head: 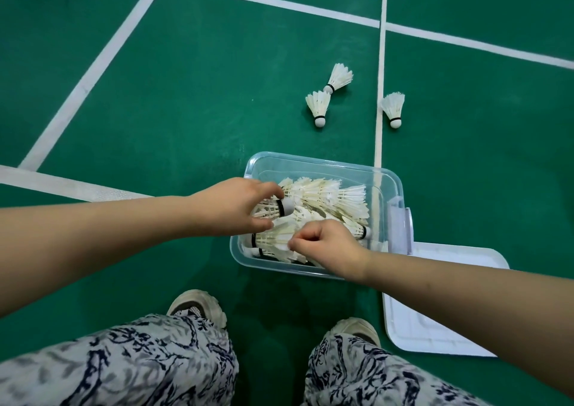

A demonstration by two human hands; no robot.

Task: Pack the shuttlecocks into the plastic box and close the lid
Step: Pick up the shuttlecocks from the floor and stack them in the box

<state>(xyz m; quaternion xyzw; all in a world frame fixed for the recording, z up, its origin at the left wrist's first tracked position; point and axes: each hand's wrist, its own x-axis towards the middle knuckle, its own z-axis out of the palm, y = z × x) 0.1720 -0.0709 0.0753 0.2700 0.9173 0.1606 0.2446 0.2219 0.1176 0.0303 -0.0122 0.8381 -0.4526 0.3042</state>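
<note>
Head view | I saw left hand (236, 206) curled round a shuttlecock (285, 208) over the clear plastic box (396, 188) | right hand (329, 247) pinched feathers of a second shuttlecock (273, 241) inside it | three loose shuttlecocks (318, 105) lay on green court (186, 94) beyond | white lid (435, 318) lay off, beside box

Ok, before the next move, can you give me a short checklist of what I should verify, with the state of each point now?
1. Plastic box upright and open: ok.
2. Left hand grips the held shuttlecock over the box: ok.
3. Right hand pinches the feathers of the near shuttlecock, which lies in the box: ok.
4. All shuttlecocks packed: not ok, three loose shuttlecocks lie on the floor beyond the box.
5. Lid on the floor beside the box, on the person's right: ok.
6. Pile low enough for the lid to shut: cannot tell.
</note>
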